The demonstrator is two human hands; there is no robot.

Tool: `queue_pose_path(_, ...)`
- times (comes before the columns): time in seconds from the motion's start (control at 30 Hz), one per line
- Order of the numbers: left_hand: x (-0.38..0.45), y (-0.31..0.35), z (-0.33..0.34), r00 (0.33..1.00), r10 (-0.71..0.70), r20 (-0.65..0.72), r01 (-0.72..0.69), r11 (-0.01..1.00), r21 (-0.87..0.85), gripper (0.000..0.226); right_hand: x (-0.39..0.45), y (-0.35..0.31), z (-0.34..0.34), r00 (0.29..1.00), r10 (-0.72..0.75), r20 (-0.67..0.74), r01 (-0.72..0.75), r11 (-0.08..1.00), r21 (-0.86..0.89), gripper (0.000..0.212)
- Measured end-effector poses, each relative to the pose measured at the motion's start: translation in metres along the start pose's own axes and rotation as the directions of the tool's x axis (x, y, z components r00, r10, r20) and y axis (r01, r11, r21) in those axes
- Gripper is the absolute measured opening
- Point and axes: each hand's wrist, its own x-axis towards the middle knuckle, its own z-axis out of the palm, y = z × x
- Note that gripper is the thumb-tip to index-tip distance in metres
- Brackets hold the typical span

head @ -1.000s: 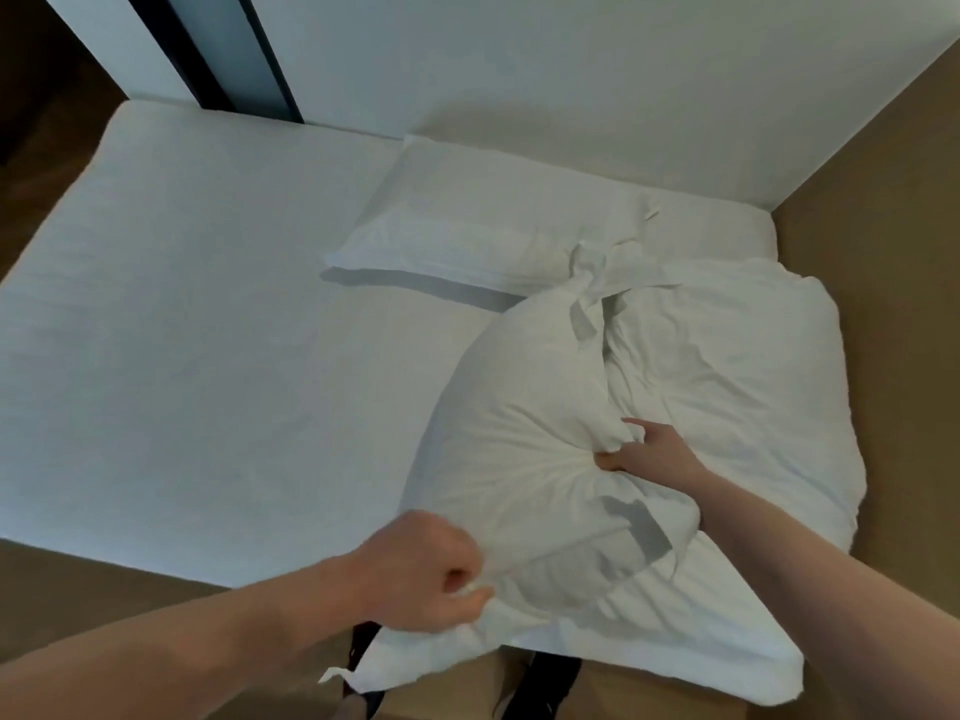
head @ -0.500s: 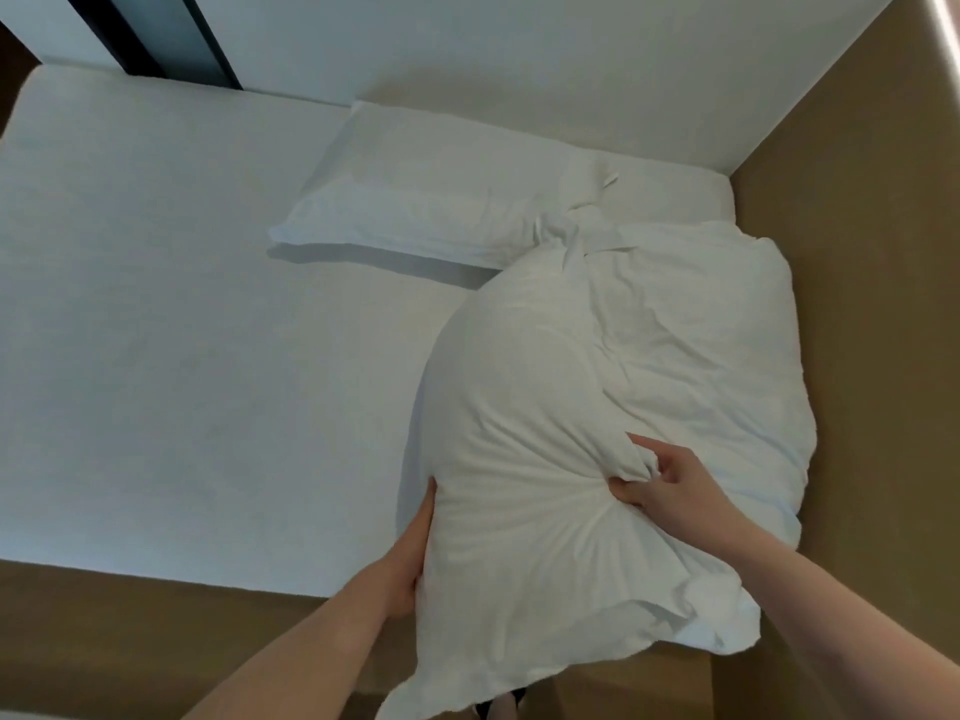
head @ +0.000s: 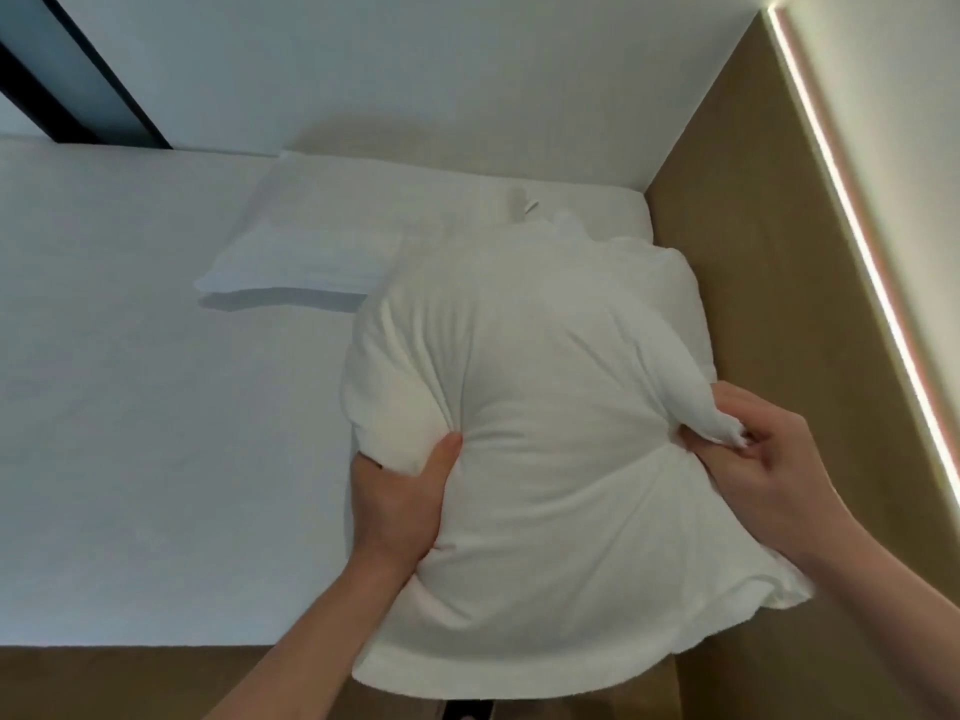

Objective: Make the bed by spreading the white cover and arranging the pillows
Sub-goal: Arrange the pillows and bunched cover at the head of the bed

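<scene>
Here two pillows show: left hand [head: 397, 504] and right hand [head: 769, 470] grip one pillow [head: 550, 459]; one flat pillow [head: 311, 257] lies behind.

We see a plump white pillow [head: 545, 459] held up over the bed's [head: 156, 407] near right corner, its cover bunched at both sides. A second, flatter pillow [head: 322, 252] (also white) lies along the bed's far edge.

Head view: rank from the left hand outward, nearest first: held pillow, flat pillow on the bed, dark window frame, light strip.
1. Held pillow: gripped by the left hand.
2. Flat pillow: on the bed, beyond the hand.
3. Light strip and dark window frame: far right and far upper left, too close to call.
</scene>
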Motion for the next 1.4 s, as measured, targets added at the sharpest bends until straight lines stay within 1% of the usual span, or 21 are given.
queue_pose_path(0.07, -0.007, 0.022, 0.02, 0.998, 0.052, -0.024, -0.053, 0.999, -0.009, 0.04, -0.013, 0.007, -0.018, 0.995, -0.006, -0.101, 0.005, 1.0, -0.009, 0.022)
queue_pose_path(0.13, -0.013, 0.039, 0.045, 0.991, 0.135, 0.01, -0.135, 0.991, -0.028, 0.028, -0.024, 0.019, -0.034, 0.979, 0.018, -0.205, -0.025, 0.999, -0.033, 0.022)
queue_pose_path(0.2, -0.017, 0.048, 0.074, 0.98, 0.186, 0.078, -0.183, 0.982, -0.043, 0.025, -0.032, 0.039, -0.049, 0.952, 0.081, -0.296, -0.102, 0.993, -0.057, 0.023)
queue_pose_path(0.27, -0.018, 0.046, 0.102, 0.965, 0.221, 0.143, -0.217, 0.975, -0.04, 0.03, -0.039, 0.059, -0.061, 0.922, 0.158, -0.355, -0.194, 0.978, -0.069, 0.019)
queue_pose_path(0.33, -0.016, 0.032, 0.132, 0.946, 0.222, 0.236, -0.235, 0.971, 0.03, 0.034, -0.046, 0.081, -0.069, 0.881, 0.278, -0.382, -0.327, 0.943, -0.067, 0.014)
queue_pose_path(0.37, -0.014, 0.022, 0.146, 0.934, 0.185, 0.305, -0.226, 0.969, 0.103, 0.041, -0.049, 0.093, -0.07, 0.857, 0.347, -0.381, -0.399, 0.915, -0.064, 0.016)
queue_pose_path(0.4, -0.01, 0.008, 0.159, 0.919, 0.105, 0.381, -0.193, 0.961, 0.201, 0.053, -0.053, 0.107, -0.071, 0.829, 0.418, -0.37, -0.474, 0.878, -0.071, 0.018)
queue_pose_path(0.43, -0.005, -0.008, 0.17, 0.892, -0.004, 0.451, -0.152, 0.939, 0.309, 0.064, -0.058, 0.123, -0.071, 0.798, 0.496, -0.343, -0.555, 0.826, -0.097, 0.02)
queue_pose_path(0.47, 0.002, -0.03, 0.179, 0.852, -0.113, 0.512, -0.14, 0.891, 0.431, 0.073, -0.062, 0.142, -0.07, 0.75, 0.587, -0.304, -0.645, 0.751, -0.141, 0.027)
queue_pose_path(0.53, 0.017, -0.069, 0.187, 0.728, -0.297, 0.619, -0.234, 0.74, 0.63, 0.076, -0.067, 0.172, -0.064, 0.623, 0.754, -0.206, -0.78, 0.582, -0.231, 0.057)
queue_pose_path(0.57, 0.022, -0.085, 0.188, 0.656, -0.37, 0.657, -0.294, 0.677, 0.675, 0.074, -0.065, 0.183, -0.061, 0.578, 0.798, -0.172, -0.81, 0.535, -0.24, 0.066)
queue_pose_path(0.6, 0.023, -0.096, 0.189, 0.599, -0.425, 0.679, -0.331, 0.641, 0.693, 0.071, -0.061, 0.189, -0.055, 0.565, 0.812, -0.145, -0.818, 0.53, -0.222, 0.069)
queue_pose_path(0.63, 0.023, -0.104, 0.189, 0.563, -0.458, 0.689, -0.338, 0.633, 0.697, 0.068, -0.056, 0.189, -0.048, 0.578, 0.806, -0.125, -0.811, 0.55, -0.198, 0.068)
queue_pose_path(0.7, 0.02, -0.116, 0.189, 0.543, -0.446, 0.711, -0.332, 0.664, 0.67, 0.065, -0.042, 0.187, -0.031, 0.651, 0.754, -0.084, -0.754, 0.63, -0.185, 0.067)
queue_pose_path(0.8, 0.021, -0.123, 0.182, 0.566, -0.389, 0.727, -0.336, 0.695, 0.635, 0.07, -0.021, 0.18, -0.001, 0.752, 0.66, 0.0, -0.635, 0.723, -0.273, 0.068)
queue_pose_path(0.87, 0.031, -0.124, 0.175, 0.6, -0.378, 0.705, -0.313, 0.7, 0.642, 0.072, -0.008, 0.179, 0.017, 0.778, 0.626, 0.044, -0.577, 0.741, -0.344, 0.072)
queue_pose_path(1.07, 0.09, -0.106, 0.14, 0.703, -0.353, 0.617, -0.262, 0.678, 0.687, 0.071, 0.024, 0.172, 0.064, 0.809, 0.585, 0.049, -0.508, 0.74, -0.441, 0.082)
queue_pose_path(1.2, 0.15, -0.082, 0.108, 0.784, -0.289, 0.55, -0.279, 0.627, 0.727, 0.067, 0.047, 0.164, 0.091, 0.834, 0.548, 0.064, -0.47, 0.766, -0.439, 0.083)
queue_pose_path(1.27, 0.179, -0.07, 0.093, 0.817, -0.255, 0.517, -0.284, 0.601, 0.747, 0.066, 0.062, 0.159, 0.107, 0.846, 0.526, 0.093, -0.431, 0.775, -0.462, 0.082)
queue_pose_path(1.33, 0.205, -0.06, 0.075, 0.835, -0.232, 0.499, -0.3, 0.568, 0.767, 0.063, 0.076, 0.156, 0.124, 0.835, 0.532, 0.141, -0.398, 0.761, -0.512, 0.082)
queue_pose_path(1.4, 0.229, -0.055, 0.055, 0.846, -0.212, 0.49, -0.335, 0.504, 0.796, 0.06, 0.089, 0.158, 0.139, 0.792, 0.585, 0.175, -0.385, 0.7, -0.601, 0.085)
